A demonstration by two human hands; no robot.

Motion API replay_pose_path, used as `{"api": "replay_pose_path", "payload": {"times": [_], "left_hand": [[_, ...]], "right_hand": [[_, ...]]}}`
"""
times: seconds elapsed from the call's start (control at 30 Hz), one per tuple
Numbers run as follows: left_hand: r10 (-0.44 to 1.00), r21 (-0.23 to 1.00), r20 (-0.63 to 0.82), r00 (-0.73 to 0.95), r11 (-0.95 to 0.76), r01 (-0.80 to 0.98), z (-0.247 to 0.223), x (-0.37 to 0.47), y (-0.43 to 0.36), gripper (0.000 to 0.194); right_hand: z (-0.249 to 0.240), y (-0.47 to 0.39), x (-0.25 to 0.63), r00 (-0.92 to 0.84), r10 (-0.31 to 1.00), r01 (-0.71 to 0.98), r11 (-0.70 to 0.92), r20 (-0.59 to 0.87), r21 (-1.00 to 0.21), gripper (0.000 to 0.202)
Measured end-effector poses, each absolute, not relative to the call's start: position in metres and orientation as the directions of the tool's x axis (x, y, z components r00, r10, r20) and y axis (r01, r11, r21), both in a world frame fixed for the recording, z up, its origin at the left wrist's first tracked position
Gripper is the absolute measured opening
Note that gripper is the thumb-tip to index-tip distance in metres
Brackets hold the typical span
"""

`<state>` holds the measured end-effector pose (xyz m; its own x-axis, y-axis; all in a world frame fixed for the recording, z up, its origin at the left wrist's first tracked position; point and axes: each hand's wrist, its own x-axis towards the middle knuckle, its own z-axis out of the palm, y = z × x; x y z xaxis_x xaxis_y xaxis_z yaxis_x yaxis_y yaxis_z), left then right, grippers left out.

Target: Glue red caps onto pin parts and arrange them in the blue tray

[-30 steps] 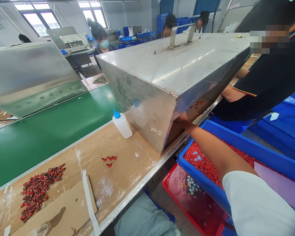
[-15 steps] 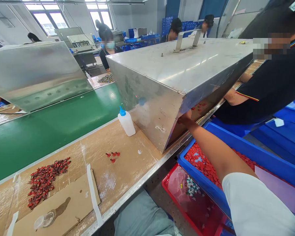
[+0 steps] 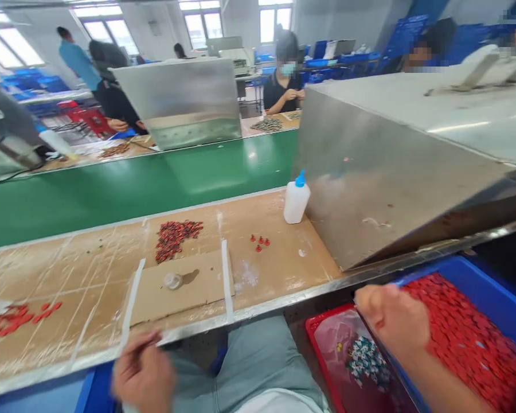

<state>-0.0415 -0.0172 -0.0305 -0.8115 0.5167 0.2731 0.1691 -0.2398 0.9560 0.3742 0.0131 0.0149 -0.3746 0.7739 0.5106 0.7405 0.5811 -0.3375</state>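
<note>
The left hand (image 3: 144,370) and right hand (image 3: 393,316) blur, grip unclear.

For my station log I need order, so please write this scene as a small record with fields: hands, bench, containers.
Left hand: blurred, near the bench edge; grip unclear
Right hand: blurred, fingers curled, nearest the blue bin; contents unclear
Cardboard sheet: carries a small clear cup
Behind sheet: pile of red-and-dark pieces
Right of sheet: four small red pieces; upright blue-capped bottle
Blue bin: many red discs
Red tray: white-and-green pieces
</note>
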Motion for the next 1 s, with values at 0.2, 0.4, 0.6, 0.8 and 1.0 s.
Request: {"api": "replay_pose_path", "payload": {"times": [0.2,0.4,0.6,0.8,1.0], "left_hand": [[0.951,0.635,-0.300,-0.078,0.139,-0.760,-0.014,0.053,-0.011,0.037],[0.929,0.310,-0.361,-0.083,0.036,-0.950,0.008,0.034,0.018,0.037],[0.940,0.198,-0.323,-0.111,-0.048,-0.979,0.011,-0.008,0.033,0.033],[0.890,0.091,-0.413,-0.195,-0.173,-0.981,0.017,-0.033,0.035,0.023],[0.912,0.010,-0.388,-0.129,-0.136,-0.991,0.017,-0.053,0.016,0.028]], "right_hand": [[0.004,0.026,0.202,-0.458,0.608,0.395,0.793,0.648,-0.464,0.038],[0.007,0.054,0.097,-0.561,0.449,0.390,0.885,0.695,-0.256,0.034],[0.014,0.077,0.067,-0.571,0.493,0.351,0.869,0.656,-0.347,0.028],[0.009,0.076,0.028,-0.290,0.701,0.014,0.684,0.651,-0.730,0.035],[0.033,0.068,0.051,-0.490,0.662,-0.061,0.623,0.567,-0.780,0.039]]}}
